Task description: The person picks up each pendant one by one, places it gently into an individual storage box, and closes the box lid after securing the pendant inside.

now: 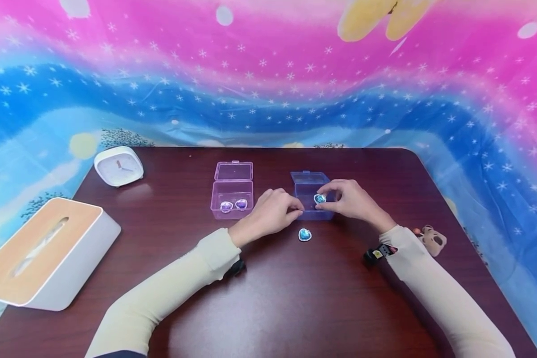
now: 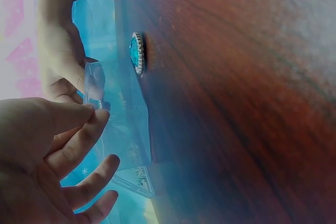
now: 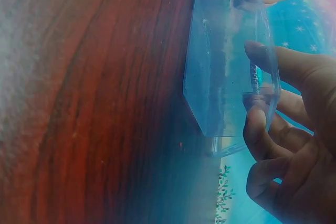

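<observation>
My left hand (image 1: 274,213) pinches the left rim of a clear blue box (image 1: 313,216) whose lid (image 1: 310,177) stands raised at the back. Between the thumb and finger of my right hand (image 1: 357,203) is a blue heart-shaped gem (image 1: 319,198) with a pale beaded edge. In the right wrist view this gem (image 3: 255,77) shows through the box wall (image 3: 220,66), inside the box near its rim. A second blue heart gem (image 1: 305,234) lies on the table in front of the box, seen edge-on in the left wrist view.
Left of the blue box stands an open pink box (image 1: 232,187) holding two purple heart gems (image 1: 225,206). A white clock (image 1: 119,167) and a wood-topped tissue box (image 1: 78,253) are at the left. A small brown bear-shaped item (image 1: 431,240) lies beside the right forearm.
</observation>
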Available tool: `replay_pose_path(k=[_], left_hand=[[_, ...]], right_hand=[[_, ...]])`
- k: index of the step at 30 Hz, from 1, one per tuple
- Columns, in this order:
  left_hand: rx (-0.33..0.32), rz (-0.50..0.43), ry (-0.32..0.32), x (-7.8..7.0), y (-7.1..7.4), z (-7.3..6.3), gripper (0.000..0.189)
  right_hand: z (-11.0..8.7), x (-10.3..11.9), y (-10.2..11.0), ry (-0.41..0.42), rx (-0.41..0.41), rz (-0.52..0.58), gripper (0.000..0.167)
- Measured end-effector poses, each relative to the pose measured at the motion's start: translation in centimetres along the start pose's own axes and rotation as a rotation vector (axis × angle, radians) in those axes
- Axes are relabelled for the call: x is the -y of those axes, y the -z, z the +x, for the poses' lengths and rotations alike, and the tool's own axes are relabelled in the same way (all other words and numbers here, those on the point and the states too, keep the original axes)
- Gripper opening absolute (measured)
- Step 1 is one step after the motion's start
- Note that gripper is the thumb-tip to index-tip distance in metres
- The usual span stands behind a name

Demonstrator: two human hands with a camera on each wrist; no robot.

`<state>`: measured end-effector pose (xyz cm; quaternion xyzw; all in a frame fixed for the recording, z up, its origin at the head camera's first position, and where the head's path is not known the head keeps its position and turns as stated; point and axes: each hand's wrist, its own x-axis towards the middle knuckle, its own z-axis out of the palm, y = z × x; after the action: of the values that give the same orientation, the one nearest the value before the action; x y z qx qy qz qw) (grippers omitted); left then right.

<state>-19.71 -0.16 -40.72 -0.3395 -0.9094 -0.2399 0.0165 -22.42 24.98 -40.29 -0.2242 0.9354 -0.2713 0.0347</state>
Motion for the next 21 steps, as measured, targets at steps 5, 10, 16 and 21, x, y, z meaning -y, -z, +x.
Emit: replay_pose_path(k=[5,10,16,21], left_hand=[[-0.002,0.003,0.0,0.05,-0.04,0.01,0.016],[-0.01,0.009,0.001,0.06,-0.05,-0.03,0.016],[0.002,0.014,0.014,-0.02,-0.08,-0.09,0.016],[-0.009,0.024,0.009,-0.06,-0.09,-0.09,0.016]], right_hand=[[0.21,-0.16,-0.01,-0.014,0.026,-0.017,0.035],[0.35,-0.2,-0.12,-0.024,0.024,-0.035,0.036],[0.24,-0.14,-0.31,-0.054,0.026,-0.046,0.037],[0.22,-0.11,-0.33,-0.058,0.02,-0.057,0.039]])
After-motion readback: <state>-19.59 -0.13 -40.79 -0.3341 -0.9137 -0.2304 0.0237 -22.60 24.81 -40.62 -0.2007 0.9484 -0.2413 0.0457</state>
